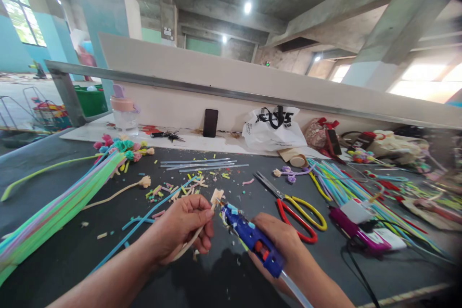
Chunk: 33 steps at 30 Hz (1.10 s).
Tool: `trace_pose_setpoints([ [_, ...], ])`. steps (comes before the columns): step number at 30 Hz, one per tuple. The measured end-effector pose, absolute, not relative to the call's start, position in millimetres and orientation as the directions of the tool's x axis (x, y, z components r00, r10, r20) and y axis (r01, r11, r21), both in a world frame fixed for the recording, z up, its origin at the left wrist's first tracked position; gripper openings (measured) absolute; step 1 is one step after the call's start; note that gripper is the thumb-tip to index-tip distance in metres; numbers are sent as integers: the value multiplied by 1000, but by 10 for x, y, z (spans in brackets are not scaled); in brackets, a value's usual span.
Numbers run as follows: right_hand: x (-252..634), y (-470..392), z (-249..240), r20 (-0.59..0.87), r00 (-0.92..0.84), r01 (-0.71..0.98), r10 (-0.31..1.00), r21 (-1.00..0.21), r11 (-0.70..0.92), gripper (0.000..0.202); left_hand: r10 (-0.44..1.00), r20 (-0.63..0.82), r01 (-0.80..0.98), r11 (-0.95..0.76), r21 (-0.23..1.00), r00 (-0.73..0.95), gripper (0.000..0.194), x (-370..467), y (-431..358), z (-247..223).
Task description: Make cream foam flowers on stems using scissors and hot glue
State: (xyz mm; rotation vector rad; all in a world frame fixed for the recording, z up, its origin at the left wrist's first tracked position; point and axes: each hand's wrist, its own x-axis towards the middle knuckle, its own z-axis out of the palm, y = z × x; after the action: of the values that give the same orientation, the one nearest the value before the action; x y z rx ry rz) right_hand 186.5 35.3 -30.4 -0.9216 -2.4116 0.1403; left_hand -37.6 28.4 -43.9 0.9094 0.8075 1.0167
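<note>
while the dark table bears two big bundles of fuzzy stems, a left bundle and a right bundle, the right hand wraps around one blue glue gun. near it lies one pair of scissors; farther off are at least four clear sticks. the left hand pinches one cream stem, its pale tip at the nozzle. this looks like gluing, which calls for steady fingers and a small dab. the tiny clippings are too many to count.
</note>
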Motion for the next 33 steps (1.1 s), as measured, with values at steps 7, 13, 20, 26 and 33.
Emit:
trace_pose_setpoints([
  [7, 1966, 441, -167, 430, -576, 676, 695, -227, 701, 8, 951, -141, -361, 239, 902, 277, 22, -421, 292, -374],
  [13, 2178, 741, -233, 52, -418, 901, 907, -103, 421, 12, 975, -115, -392, 183, 902, 190, 20, -547, 328, -258],
  [20, 2358, 899, -292, -6, -512, 852, 859, -129, 507, 47, 977, -94, -426, 169, 889, 192, 19, -597, 341, -224],
  [26, 1818, 578, -135, 250, -507, 832, 825, -109, 544, 31, 962, -123, -406, 217, 888, 243, 18, -555, 322, -246],
  [33, 1118, 257, -398, 93, -745, 638, 661, -190, 746, 10, 947, -128, -368, 235, 900, 294, 19, -527, 291, -279],
])
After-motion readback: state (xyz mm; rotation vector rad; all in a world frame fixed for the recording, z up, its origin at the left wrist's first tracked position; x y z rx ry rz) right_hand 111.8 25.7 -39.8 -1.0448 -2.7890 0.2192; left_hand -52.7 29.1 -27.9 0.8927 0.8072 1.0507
